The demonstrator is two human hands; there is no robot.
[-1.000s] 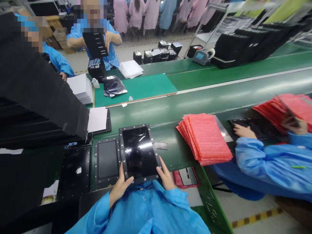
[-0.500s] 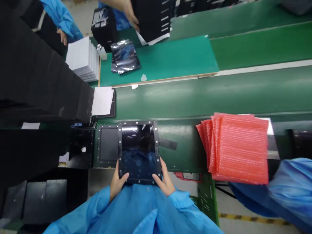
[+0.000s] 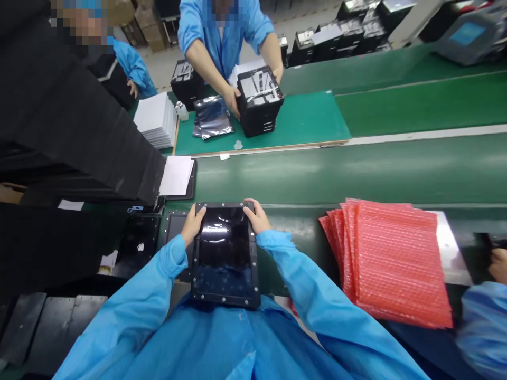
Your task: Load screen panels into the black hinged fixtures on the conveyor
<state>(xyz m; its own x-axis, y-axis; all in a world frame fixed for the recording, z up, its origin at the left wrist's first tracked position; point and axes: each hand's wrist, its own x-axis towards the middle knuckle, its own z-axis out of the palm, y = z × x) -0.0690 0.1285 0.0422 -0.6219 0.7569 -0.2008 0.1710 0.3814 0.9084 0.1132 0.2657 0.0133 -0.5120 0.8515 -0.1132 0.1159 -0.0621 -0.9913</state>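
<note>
Black tray (image 3: 225,300) held at its far corners by left hand (image 3: 193,225) and right hand (image 3: 255,217); dark glossy panel (image 3: 224,248) apparently seated inside; red bubble bags (image 3: 390,264) stacked alongside.

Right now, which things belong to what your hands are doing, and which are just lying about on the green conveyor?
In hand: left hand, right hand, glossy black screw-studded panel.
Lying about: matte black framed panel, pink bubble-wrap stack, white paper sheets, silver foil bag.
</note>
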